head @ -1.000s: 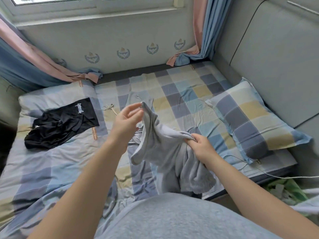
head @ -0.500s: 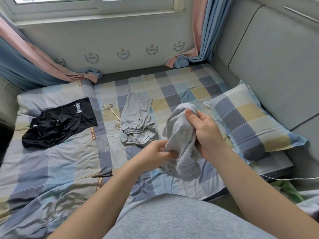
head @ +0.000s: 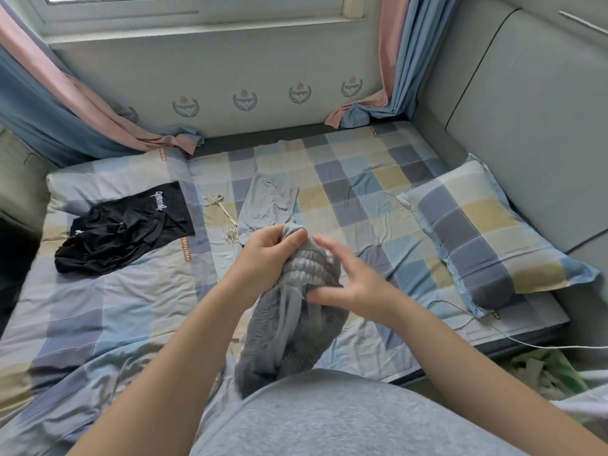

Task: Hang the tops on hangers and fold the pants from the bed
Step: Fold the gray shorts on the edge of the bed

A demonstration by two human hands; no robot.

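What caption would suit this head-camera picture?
Sorting laundry: the left hand grips a bunched grey garment over the checked bed, the right hand touching it.

Bare bedspread (head: 345, 199) lies between grey shorts (head: 266, 205) and pillow (head: 477, 232).

Both hands are up over the bed (head: 345, 179) with its checked sheet. The left hand (head: 268, 255) grips the bunched-up top of a grey garment (head: 289, 327), which hangs down in a crumpled wad. The right hand (head: 352, 284) is a bit blurry, fingers spread and fairly straight, thumb touching the fabric. Further back a lighter grey piece (head: 269, 202) lies flat on the sheet, with a black garment (head: 131, 232) well off to its left and a checked pillow (head: 483, 238) on the right.
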